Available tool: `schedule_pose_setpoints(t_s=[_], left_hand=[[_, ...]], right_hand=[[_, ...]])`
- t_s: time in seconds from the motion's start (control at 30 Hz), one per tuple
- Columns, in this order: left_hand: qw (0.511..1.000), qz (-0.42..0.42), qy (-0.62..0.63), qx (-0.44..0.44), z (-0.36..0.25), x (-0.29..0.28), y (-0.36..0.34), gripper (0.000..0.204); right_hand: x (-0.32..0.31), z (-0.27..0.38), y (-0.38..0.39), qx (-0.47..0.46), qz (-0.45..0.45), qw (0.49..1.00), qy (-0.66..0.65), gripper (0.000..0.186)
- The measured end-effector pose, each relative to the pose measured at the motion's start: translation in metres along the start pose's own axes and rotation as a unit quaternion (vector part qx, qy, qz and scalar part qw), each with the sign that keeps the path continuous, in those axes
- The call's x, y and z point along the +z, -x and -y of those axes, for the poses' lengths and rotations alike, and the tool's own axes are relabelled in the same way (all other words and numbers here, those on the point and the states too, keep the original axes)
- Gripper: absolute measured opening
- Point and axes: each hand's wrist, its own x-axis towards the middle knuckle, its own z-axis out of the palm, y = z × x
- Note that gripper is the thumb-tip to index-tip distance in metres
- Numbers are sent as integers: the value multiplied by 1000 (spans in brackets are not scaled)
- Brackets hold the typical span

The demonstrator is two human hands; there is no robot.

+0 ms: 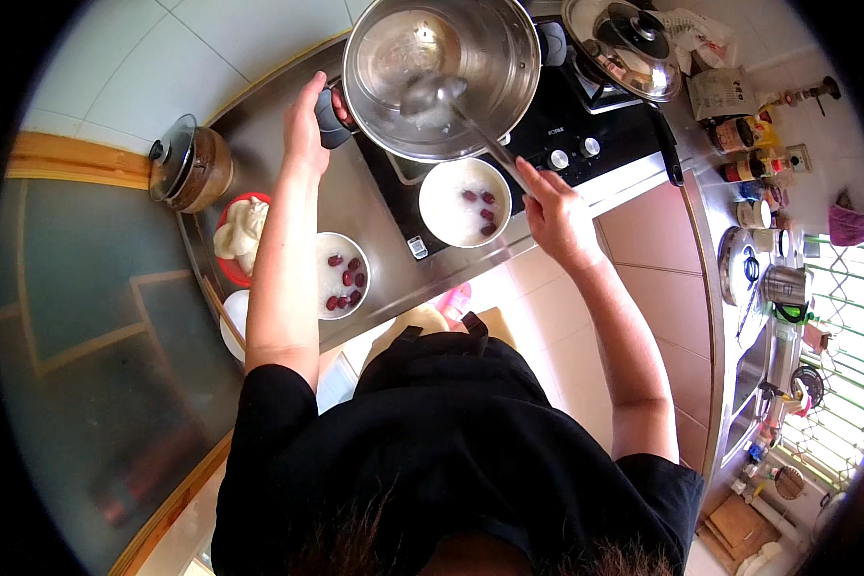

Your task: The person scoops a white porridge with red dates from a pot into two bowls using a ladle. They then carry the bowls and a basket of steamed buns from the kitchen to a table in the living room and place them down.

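Note:
Near the top of the head view stands a large steel pot [386, 115], with thin whitish liquid at its bottom. My left hand [305, 130] is closed round the pot's dark side handle [332, 119]. In my right hand [559, 219] is the handle of a metal ladle [480, 132]; the ladle's bowl is inside the pot, low over the liquid. Just below the pot sits a white bowl [424, 213] of pale porridge topped with several red dates [488, 214]. A second similar bowl [367, 278] is beside my left forearm, which partly covers it.
At left are a red bowl [228, 272] of white doughy pieces and a brown pot [206, 173] with a glass lid. A lidded pan [634, 58] stands on the black gas stove [595, 173]. Jars [739, 168] line the right counter; the counter's front edge runs before me.

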Motion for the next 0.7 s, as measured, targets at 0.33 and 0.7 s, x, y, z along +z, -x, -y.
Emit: schedule_pose_setpoints(t_s=[0.33, 0.7], left_hand=[[999, -21, -40, 3, 2, 2, 2, 36], [999, -11, -23, 31, 7, 11, 17, 32]], right_hand=[[14, -8, -23, 48, -81, 994, -58, 52], [0, 3, -1, 135, -63, 979, -137, 49]])
